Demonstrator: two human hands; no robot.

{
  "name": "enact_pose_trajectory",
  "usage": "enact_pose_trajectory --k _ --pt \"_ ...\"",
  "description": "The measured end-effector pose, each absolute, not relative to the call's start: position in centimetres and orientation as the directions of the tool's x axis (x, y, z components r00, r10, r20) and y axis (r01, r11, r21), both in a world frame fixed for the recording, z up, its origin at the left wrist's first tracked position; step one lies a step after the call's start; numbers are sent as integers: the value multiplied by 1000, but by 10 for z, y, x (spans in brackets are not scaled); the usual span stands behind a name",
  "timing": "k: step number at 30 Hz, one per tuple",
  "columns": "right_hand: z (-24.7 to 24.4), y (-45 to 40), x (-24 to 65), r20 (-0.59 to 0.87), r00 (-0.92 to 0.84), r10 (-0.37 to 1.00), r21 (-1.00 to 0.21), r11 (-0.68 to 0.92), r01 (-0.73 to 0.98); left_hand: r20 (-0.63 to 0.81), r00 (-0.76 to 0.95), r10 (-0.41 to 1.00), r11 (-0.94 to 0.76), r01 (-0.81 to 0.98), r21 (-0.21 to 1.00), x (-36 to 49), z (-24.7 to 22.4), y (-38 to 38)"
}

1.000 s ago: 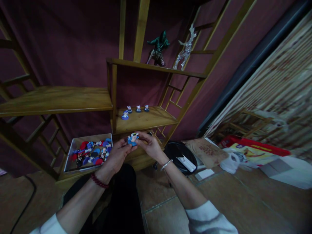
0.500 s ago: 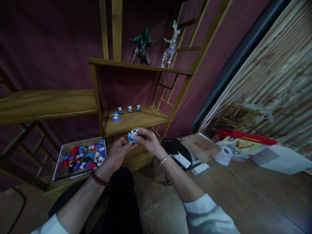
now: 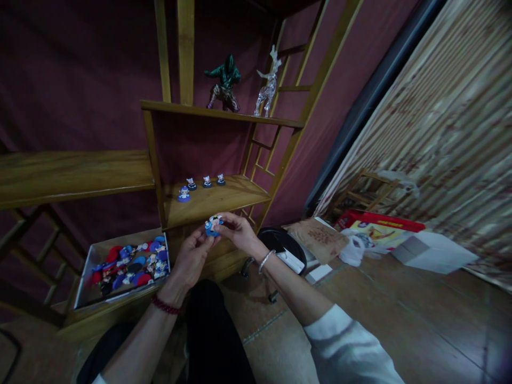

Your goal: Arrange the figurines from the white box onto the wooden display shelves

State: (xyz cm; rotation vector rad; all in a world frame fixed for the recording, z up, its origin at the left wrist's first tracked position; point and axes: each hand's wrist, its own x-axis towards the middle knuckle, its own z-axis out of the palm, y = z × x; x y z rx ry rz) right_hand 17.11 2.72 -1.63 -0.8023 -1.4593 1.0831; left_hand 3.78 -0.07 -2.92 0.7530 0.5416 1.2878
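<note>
Between my two hands is a small blue-and-white figurine (image 3: 213, 226), its lower part partly covered by fingers. My left hand (image 3: 192, 253) grips it from the left, near its base. From the right, my right hand (image 3: 238, 232) pinches it with thumb and fingers. Just beyond, on a wooden shelf (image 3: 216, 201), stands a purple figurine (image 3: 183, 194) in front of a row of three small white-and-black figurines (image 3: 206, 182). Left of my hands, a shallow white box (image 3: 83, 282) holds a jumble of several red, blue and white figurines.
On the upper shelf (image 3: 224, 113) stand a green hooded statue (image 3: 226, 85) and a clear deer figure (image 3: 268, 85). A round black stool (image 3: 294, 245) carries a white item at the right. Farther right on the tiled floor lie brown paper, a plastic bag (image 3: 352, 249) and a white box (image 3: 434, 252).
The whole view has shifted slightly, so the shelves appear farther left and a little lower. Both hands still hold the blue-and-white figurine in much the same way.
</note>
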Motion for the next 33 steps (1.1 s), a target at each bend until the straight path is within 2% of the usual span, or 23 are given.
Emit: enact_pose_trajectory --k 5,11,13,20,26,33 --pt "-7 25 167 351 -249 903 -935 353 -39 44 162 986 72 -641 764 34 -28 -8" --pt "4 22 175 384 -290 877 -913 408 22 75 106 992 34 -768 639 47 -31 -11" --pt "7 22 181 391 -301 870 -903 426 59 81 105 991 30 -775 631 53 -30 -12" --pt "6 24 199 424 -285 860 -872 473 129 111 103 988 1 -737 676 67 -24 -14" --pt "2 17 214 503 -316 804 -745 589 313 90 125 988 21 -687 726 75 -30 -17" --pt "-1 21 225 515 -296 804 -791 580 198 91 165 982 29 -608 793 84 -13 -10"
